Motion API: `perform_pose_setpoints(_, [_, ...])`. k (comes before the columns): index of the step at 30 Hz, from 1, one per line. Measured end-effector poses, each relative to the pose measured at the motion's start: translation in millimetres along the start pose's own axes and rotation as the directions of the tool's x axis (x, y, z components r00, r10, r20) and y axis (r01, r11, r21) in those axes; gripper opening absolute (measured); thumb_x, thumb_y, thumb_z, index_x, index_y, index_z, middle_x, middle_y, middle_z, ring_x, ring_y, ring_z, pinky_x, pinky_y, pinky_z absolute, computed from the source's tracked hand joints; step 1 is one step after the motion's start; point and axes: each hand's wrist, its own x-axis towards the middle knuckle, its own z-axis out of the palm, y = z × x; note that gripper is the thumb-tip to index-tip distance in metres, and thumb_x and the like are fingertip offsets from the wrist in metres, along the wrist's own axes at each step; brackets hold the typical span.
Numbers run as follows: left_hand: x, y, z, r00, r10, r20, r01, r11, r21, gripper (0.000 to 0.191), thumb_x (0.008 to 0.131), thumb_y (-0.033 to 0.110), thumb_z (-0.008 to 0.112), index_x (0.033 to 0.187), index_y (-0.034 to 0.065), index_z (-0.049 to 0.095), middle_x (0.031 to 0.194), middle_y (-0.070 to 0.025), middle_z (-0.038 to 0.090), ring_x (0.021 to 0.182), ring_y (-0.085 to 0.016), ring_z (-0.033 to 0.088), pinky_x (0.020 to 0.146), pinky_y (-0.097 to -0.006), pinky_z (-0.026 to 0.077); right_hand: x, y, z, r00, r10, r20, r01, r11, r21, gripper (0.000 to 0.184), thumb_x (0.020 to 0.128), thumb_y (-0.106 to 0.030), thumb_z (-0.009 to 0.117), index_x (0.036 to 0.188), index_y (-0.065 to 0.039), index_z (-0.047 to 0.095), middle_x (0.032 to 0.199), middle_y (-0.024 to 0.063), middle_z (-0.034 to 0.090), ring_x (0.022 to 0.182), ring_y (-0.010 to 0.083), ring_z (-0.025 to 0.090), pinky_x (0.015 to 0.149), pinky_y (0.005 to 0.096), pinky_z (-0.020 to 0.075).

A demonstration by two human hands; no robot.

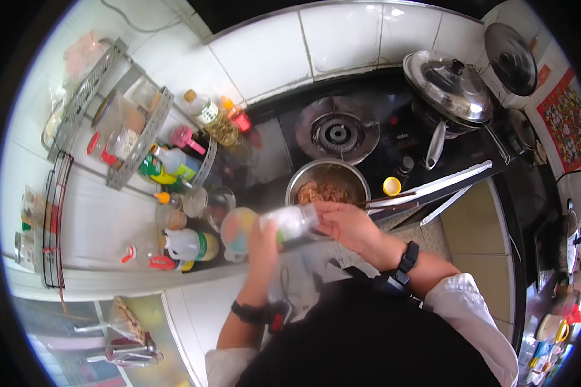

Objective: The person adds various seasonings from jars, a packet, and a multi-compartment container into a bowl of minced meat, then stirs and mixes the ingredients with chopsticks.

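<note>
My left hand (262, 246) grips a clear plastic jar (290, 223) of white contents, blurred and tipped sideways with its mouth to the right. Cupped at that mouth is my right hand (351, 227), with no object visible in its fingers; whether any of the contents lie in the palm cannot be seen. Just beyond both hands stands a steel bowl (327, 167) of minced meat (319, 192). Two brown chopsticks (392, 199) reach over its right rim, partly hidden behind my right hand. A yellow lid (391, 186) lies to the right of the bowl.
Behind the bowl is a gas burner (338, 131). A lidded pan (448, 92) stands at back right, its handle (435, 147) pointing forward. A small dark-capped bottle (406, 165) is by the lid. Several bottles and a patterned container (239, 230) crowd the left, below wall racks (143, 140).
</note>
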Motion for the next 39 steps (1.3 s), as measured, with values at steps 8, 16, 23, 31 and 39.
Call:
perform_pose_setpoints(8, [4, 2, 8, 0.997, 0.015, -0.075, -0.012, 0.999, 0.041, 0.04, 0.092, 0.033, 0.047, 0.111, -0.0004, 0.057, 0.095, -0.0078, 0.063, 0.075, -0.013, 0.06, 0.055, -0.0242, 0.047, 2, -3, -16, 0.994, -0.103, 0.034, 0.109, 0.948, -0.301, 0.039, 0.091, -0.001, 0.049, 0.127, 0.014, 0.044, 0.127, 0.0192, 0.053, 0.117, 0.0259, 0.054, 0.1, 0.0359, 0.0445])
perform_pose_setpoints(16, [1, 11, 6, 0.996, 0.08, -0.043, -0.077, 0.995, 0.067, 0.037, 0.092, 0.031, 0.048, 0.111, -0.0003, 0.056, 0.097, -0.0094, 0.062, 0.078, -0.015, 0.06, 0.058, -0.0252, 0.048, -2, -12, 2, 0.995, -0.094, 0.015, 0.094, 0.947, -0.308, 0.039, 0.09, 0.002, 0.048, 0.127, 0.013, 0.045, 0.126, 0.0183, 0.053, 0.114, 0.0251, 0.055, 0.099, 0.0349, 0.0453])
perform_pose_setpoints(23, [-1, 7, 8, 0.994, 0.021, -0.104, -0.019, 1.0, 0.019, 0.036, 0.091, 0.029, 0.051, 0.112, 0.0003, 0.056, 0.098, -0.0092, 0.061, 0.081, -0.016, 0.059, 0.06, -0.0266, 0.049, 2, -1, -5, 0.996, -0.049, -0.073, 0.042, 0.995, -0.094, 0.038, 0.089, 0.0, 0.05, 0.125, 0.013, 0.047, 0.124, 0.0173, 0.055, 0.112, 0.0244, 0.056, 0.097, 0.0344, 0.0463])
perform_pose_setpoints(31, [1, -12, 5, 0.992, -0.046, -0.121, 0.048, 0.999, 0.014, 0.038, 0.09, 0.028, 0.049, 0.113, -0.001, 0.056, 0.1, -0.0111, 0.061, 0.081, -0.016, 0.06, 0.061, -0.0269, 0.05, 13, 17, -33, 0.975, -0.21, 0.066, 0.216, 0.849, -0.482, 0.025, 0.09, -0.002, 0.053, 0.111, 0.011, 0.058, 0.125, 0.015, 0.056, 0.104, 0.0219, 0.06, 0.087, 0.0316, 0.0523])
perform_pose_setpoints(39, [9, -19, 0, 0.995, 0.081, -0.052, -0.077, 0.995, 0.069, 0.039, 0.089, 0.026, 0.049, 0.116, -0.0022, 0.054, 0.102, -0.0122, 0.061, 0.086, -0.021, 0.061, 0.073, -0.0319, 0.05, 4, 0, -7, 0.996, -0.03, -0.079, 0.036, 0.996, 0.077, 0.033, 0.091, -0.001, 0.048, 0.122, 0.011, 0.051, 0.125, 0.0162, 0.055, 0.108, 0.0224, 0.058, 0.094, 0.031, 0.0488])
